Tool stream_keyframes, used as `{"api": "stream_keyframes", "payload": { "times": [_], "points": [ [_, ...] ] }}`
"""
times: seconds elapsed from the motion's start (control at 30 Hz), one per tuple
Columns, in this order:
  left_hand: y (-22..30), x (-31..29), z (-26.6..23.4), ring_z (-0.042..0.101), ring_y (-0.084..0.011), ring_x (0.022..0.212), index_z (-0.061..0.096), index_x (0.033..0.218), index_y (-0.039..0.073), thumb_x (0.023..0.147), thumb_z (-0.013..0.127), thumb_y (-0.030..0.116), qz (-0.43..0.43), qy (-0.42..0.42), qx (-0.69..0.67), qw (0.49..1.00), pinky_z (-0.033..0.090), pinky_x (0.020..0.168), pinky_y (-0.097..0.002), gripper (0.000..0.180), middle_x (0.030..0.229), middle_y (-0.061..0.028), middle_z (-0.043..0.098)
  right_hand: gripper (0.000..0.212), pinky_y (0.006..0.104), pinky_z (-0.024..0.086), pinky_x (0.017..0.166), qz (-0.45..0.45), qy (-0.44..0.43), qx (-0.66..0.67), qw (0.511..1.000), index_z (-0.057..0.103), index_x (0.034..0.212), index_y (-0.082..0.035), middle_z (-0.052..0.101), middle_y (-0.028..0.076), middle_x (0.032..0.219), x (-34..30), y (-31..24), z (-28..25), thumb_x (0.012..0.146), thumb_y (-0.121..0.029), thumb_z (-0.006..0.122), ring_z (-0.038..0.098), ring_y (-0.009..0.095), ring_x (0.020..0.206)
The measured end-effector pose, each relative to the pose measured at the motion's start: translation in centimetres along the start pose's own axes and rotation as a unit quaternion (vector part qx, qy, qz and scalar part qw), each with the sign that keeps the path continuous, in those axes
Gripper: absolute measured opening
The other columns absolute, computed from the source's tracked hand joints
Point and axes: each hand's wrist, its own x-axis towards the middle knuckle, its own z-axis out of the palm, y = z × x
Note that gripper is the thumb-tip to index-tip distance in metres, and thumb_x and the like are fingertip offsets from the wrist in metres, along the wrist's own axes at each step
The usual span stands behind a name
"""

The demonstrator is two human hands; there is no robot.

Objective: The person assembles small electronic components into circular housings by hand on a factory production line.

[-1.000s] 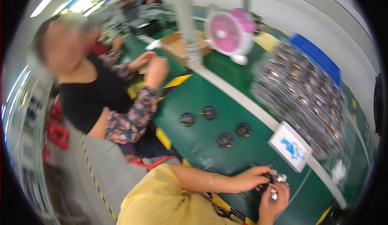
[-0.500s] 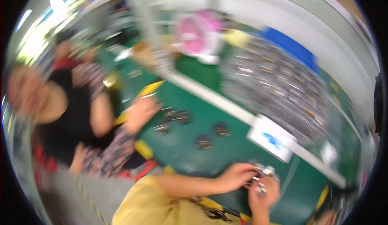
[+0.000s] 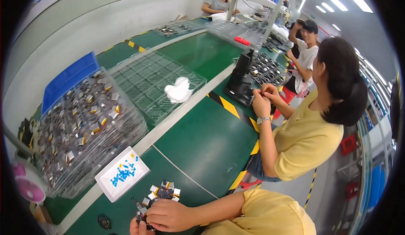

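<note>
At the bottom of the head view, my right hand (image 3: 171, 214) reaches in from the right, fingers bent over a small dark electronic part (image 3: 141, 219). My left hand (image 3: 141, 228) pinches the same part from below, partly cut off by the lower edge. The part's details are mostly hidden by my fingers. Right beyond my hands lies a pile of small electronic parts (image 3: 162, 191), dark with silver-white blocks and yellow edges. A dark rounded piece (image 3: 104, 221) rests on the green table to their left.
A white tray (image 3: 141, 172) holds blue and yellow bits. Behind it stand stacked clear trays (image 3: 84, 163) full of parts, a blue bin (image 3: 69, 81) and an empty clear tray (image 3: 154, 72). A pink-white fan (image 3: 28, 186) is at left. A co-worker (image 3: 303, 138) sits right, beside a black fixture (image 3: 240, 81).
The view has swung to the right and sharpened. The co-worker on my left has left the picture, and the one on my right has come in. My hands stay together around small parts.
</note>
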Motion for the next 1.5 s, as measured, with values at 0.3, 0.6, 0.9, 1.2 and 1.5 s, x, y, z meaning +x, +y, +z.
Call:
{"api": "stream_keyframes", "payload": {
  "times": [0.3, 0.6, 0.9, 1.2, 1.5],
  "points": [
    [-0.5, 0.2, -0.5, 0.059, -0.0179, 0.090, 0.053, 0.109, -0.001, 0.090, 0.048, 0.007, -0.013, -0.018, -0.001, 1.000, 0.049, 0.075, -0.0269, 0.021, 0.105, -0.0089, 0.058, 0.014, 0.0345, 0.042, 0.071, 0.019, 0.007, -0.005, 1.000, 0.056, 0.085, -0.003, 0.052, 0.008, 0.091, -0.1, 0.5, 0.1, 0.074, -0.009, 0.061, 0.051, 0.025, 0.078],
    [-0.1, 0.1, -0.1, 0.060, -0.0198, 0.092, 0.054, 0.110, -0.002, 0.090, 0.049, 0.006, -0.031, -0.019, 0.019, 0.999, 0.052, 0.077, -0.0316, 0.022, 0.106, -0.0106, 0.059, 0.019, 0.0339, 0.043, 0.070, 0.018, 0.012, -0.003, 1.000, 0.057, 0.087, -0.002, 0.052, 0.008, 0.090, 0.3, 0.7, -0.1, 0.071, -0.009, 0.062, 0.052, 0.024, 0.076],
    [0.2, -0.2, 0.1, 0.061, -0.0182, 0.088, 0.054, 0.109, -0.003, 0.090, 0.049, 0.005, -0.026, -0.019, 0.033, 0.999, 0.053, 0.072, -0.0294, 0.021, 0.102, -0.0100, 0.060, 0.020, 0.0333, 0.044, 0.070, 0.004, 0.001, -0.006, 1.000, 0.057, 0.088, -0.002, 0.052, 0.008, 0.089, 0.2, 0.6, -0.2, 0.071, -0.010, 0.063, 0.052, 0.024, 0.077],
    [0.9, -1.1, 0.5, 0.059, -0.0154, 0.086, 0.054, 0.108, -0.003, 0.090, 0.051, 0.005, -0.016, -0.028, 0.026, 0.999, 0.052, 0.070, -0.0277, 0.020, 0.102, -0.0089, 0.059, 0.018, 0.0344, 0.044, 0.069, -0.013, -0.028, -0.010, 0.999, 0.056, 0.086, -0.002, 0.051, 0.009, 0.088, 0.0, -0.2, -0.5, 0.070, -0.010, 0.062, 0.052, 0.025, 0.076],
    [0.7, 0.2, 0.3, 0.060, -0.0167, 0.089, 0.044, 0.114, -0.001, 0.086, 0.047, -0.003, -0.035, -0.031, 0.004, 0.999, 0.054, 0.071, -0.0301, 0.029, 0.106, -0.0115, 0.057, 0.019, 0.0315, 0.049, 0.060, 0.034, -0.013, -0.033, 0.999, 0.062, 0.080, -0.004, 0.062, 0.009, 0.082, 1.7, -0.3, -2.3, 0.063, -0.001, 0.070, 0.060, 0.025, 0.070]
  ]
}}
